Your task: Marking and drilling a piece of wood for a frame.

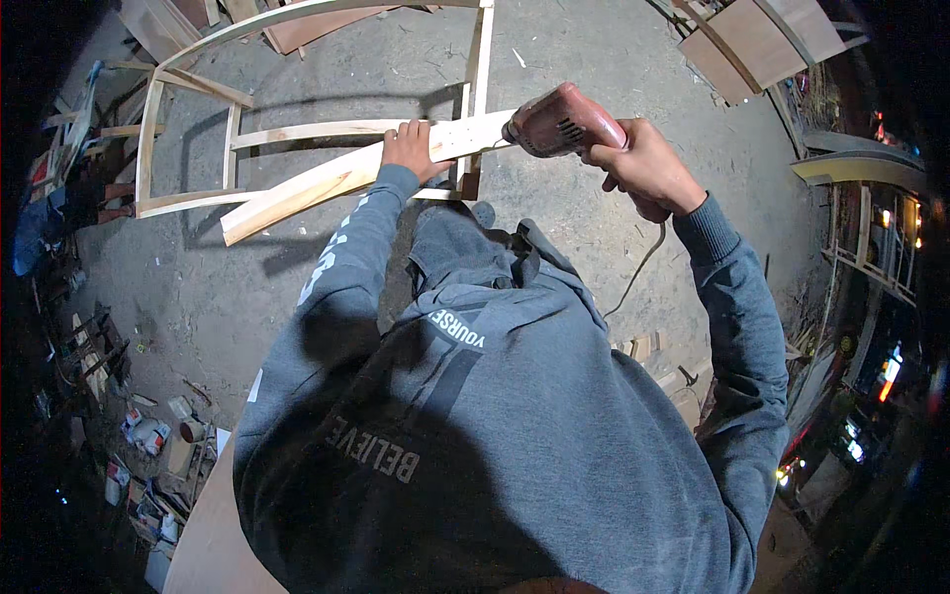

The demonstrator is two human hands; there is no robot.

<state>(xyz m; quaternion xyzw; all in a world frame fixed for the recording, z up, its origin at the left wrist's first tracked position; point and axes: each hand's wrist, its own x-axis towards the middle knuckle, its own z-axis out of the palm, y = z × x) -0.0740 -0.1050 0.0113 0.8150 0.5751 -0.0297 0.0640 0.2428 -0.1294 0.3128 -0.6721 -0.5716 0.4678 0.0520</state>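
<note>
A red power drill (566, 121) is in my right hand (653, 170), its fingers wrapped round the handle. The drill's front end points left, at the right end of a pale wooden board (317, 188); I cannot make out the bit or whether it touches the wood. My left hand (414, 150) grips that board near its right part, fingers over the far edge. The board slants down to the left across a wooden frame (317, 131) with curved rails and short crosspieces. From the drill a dark cord (643, 267) hangs toward the floor.
Wooden panels with curved strips (757, 49) lie at the far right, and curved boards (861, 170) below them. Scraps and containers (148, 433) clutter the lower left. Dimly, a person in blue (38, 238) shows at the left edge. The floor (614, 59) is grey concrete.
</note>
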